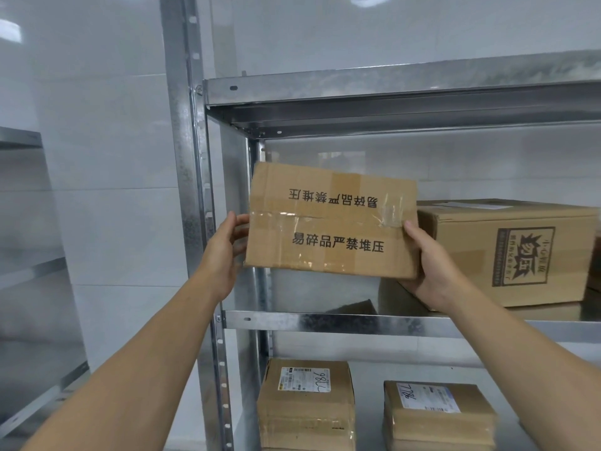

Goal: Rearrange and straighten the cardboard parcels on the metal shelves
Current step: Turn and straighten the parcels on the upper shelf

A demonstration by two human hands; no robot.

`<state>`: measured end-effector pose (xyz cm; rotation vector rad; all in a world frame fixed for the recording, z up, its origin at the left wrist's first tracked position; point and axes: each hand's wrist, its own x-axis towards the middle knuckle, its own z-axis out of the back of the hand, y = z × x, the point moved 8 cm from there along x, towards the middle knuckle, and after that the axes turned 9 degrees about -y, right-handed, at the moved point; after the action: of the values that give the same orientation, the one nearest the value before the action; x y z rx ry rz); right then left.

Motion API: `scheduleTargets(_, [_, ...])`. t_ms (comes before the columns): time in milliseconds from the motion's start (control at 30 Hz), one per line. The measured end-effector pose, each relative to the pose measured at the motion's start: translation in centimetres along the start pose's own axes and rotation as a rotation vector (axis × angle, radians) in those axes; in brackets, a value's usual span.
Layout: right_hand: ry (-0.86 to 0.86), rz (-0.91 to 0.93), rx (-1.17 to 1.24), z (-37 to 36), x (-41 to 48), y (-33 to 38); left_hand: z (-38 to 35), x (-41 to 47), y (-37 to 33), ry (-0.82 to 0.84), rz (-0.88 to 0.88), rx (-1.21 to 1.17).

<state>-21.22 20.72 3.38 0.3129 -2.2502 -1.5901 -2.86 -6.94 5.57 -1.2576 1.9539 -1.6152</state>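
Observation:
I hold a flat cardboard parcel [331, 219] with black printed characters and clear tape up in the air, in front of the middle metal shelf [325, 321]. My left hand [224, 252] grips its left edge and my right hand [429, 265] grips its lower right corner, thumb on the face. A larger printed carton [507, 252] sits on that shelf to the right, behind my right hand. Two labelled parcels stand on the shelf below: one on the left [307, 405], one on the right [439, 415].
The upper shelf [390, 89] overhangs the held parcel. A perforated steel upright [195, 190] runs down the left side of the rack. Another metal rack [29, 255] stands at far left. White tiled wall lies behind.

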Motion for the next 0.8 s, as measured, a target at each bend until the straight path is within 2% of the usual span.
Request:
scheduleTargets(367, [0.077,-0.011,0.051,-0.7,-0.2,1.3,-0.1,-1.9,0.3,0.015,0.143,-0.101])
scheduleTargets(500, [0.066,-0.039,-0.025,-0.8,-0.2,0.7,-0.2,-2.2,-0.2,0.033,0.150,-0.082])
scheduleTargets(800, [0.033,-0.074,0.042,-1.2,-0.8,1.6,0.5,-2.4,-0.7,-0.017,0.099,-0.036])
